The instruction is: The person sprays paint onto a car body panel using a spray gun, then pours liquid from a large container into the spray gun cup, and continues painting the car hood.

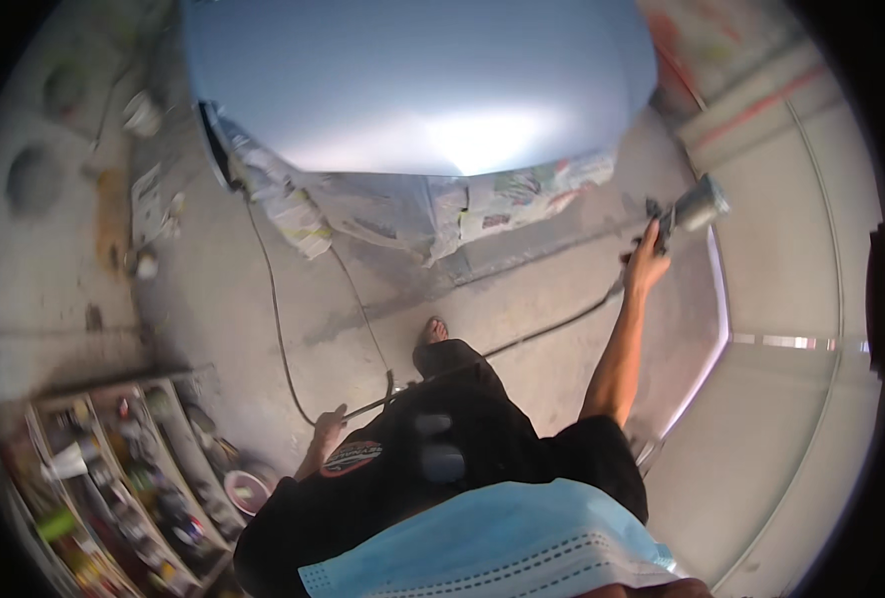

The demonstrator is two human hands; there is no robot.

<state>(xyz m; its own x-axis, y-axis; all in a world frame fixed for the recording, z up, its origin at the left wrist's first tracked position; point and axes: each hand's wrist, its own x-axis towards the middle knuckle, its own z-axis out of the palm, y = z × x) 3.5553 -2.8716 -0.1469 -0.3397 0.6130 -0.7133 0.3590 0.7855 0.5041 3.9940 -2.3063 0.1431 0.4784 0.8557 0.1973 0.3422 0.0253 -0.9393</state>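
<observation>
At the right, my outstretched right hand (647, 261) is closed round the handle of a spray gun (667, 227), whose grey cup (702, 204) points outward. A dark air hose (552, 327) runs from the gun back across my body. Low and near my waist, my left hand (330, 423) is wrapped round that hose. From there the hose loops away over the floor to the left. Ahead of me stands a large glossy pale blue-grey car panel (422, 90), with a bright light reflected at its near edge. Printed masking paper and plastic (402, 214) hang below it.
A wooden shelf (88, 429) full of cans and bottles stands at the lower left, with a round tub (248, 491) beside it. A pale panelled wall (791, 249) rises close on the right. Small containers (143, 115) sit by the left wall.
</observation>
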